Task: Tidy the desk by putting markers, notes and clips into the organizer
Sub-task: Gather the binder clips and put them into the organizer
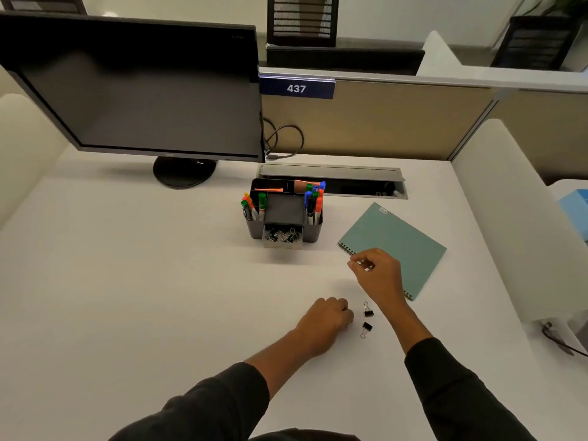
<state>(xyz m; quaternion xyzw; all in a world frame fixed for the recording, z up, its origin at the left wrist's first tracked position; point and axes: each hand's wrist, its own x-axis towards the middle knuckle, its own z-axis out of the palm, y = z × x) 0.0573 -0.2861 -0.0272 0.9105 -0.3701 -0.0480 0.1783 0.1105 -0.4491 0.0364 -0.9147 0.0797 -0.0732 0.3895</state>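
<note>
A black desk organizer (313, 232) stands mid-desk with coloured markers (261, 202) upright in its side slots, orange notes (269, 189) at the back, and a small open drawer (282, 237) full of binder clips. My right hand (378, 275) hovers in front of the organizer, to its right, pinching a binder clip (367, 266) between thumb and fingers. My left hand (329, 318) rests on the desk with fingers curled; what lies under them is hidden. Two black binder clips (368, 309) (366, 329) lie on the desk just right of my left hand.
A teal spiral notebook (397, 246) lies right of the organizer. A monitor (133, 90) stands at the back left, with a cable tray slot (350, 183) behind the organizer. White partitions bound the desk on both sides.
</note>
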